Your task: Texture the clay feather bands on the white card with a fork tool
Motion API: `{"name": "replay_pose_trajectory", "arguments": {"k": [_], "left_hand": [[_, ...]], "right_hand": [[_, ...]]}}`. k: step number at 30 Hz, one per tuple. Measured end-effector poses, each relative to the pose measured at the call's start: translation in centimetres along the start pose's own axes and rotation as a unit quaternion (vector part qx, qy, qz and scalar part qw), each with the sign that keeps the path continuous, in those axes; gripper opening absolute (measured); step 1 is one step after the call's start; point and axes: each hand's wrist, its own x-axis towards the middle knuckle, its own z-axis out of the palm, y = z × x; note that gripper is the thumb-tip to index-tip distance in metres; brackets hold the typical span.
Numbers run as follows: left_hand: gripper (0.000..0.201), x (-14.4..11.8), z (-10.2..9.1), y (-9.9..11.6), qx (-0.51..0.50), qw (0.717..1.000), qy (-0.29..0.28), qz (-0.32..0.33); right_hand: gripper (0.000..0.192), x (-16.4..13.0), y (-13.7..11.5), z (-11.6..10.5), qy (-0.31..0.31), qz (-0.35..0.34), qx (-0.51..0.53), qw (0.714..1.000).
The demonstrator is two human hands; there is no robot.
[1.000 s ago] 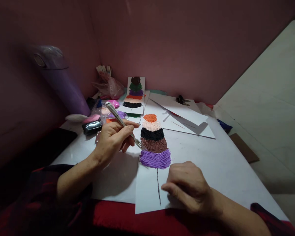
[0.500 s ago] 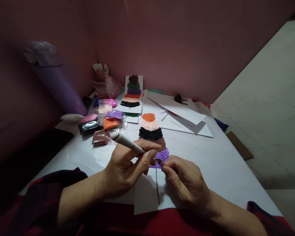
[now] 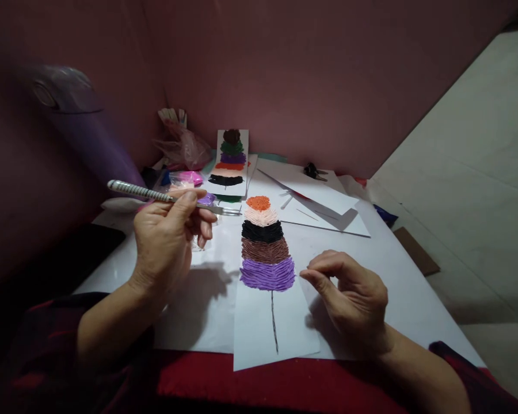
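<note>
While the left hand pinches a striped-handled fork level above the table, the right hand hovers beside the clay feather on its paper strip. Its thumb and forefinger are nearly pressed together, perhaps on a crumb of clay. No writing can be read.

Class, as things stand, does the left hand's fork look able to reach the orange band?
Probably yes: the left hand holds the fork, its tines just left of the orange band, nothing between.
</note>
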Motion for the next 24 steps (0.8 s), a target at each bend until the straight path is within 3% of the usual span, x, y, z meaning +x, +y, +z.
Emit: {"name": "replay_pose_trajectory", "arguments": {"k": [6,11,24], "left_hand": [[0.01,0.61,-0.15,-0.05,-0.009,0.996,0.011,-0.093],[0.01,0.59,-0.14,-0.2,-0.006,0.993,-0.003,-0.12],[0.011,0.64,-0.29,-0.48,-0.006,0.993,-0.01,-0.122]], "right_hand": [[0.032,-0.02,0.34,-0.36,-0.015,-0.001,0.022,1.0],[0.009,0.04,0.46,-0.23,0.009,-0.02,0.04,0.999],[0.012,0.18,0.59,-0.34,0.01,-0.028,0.026,0.999]]}}
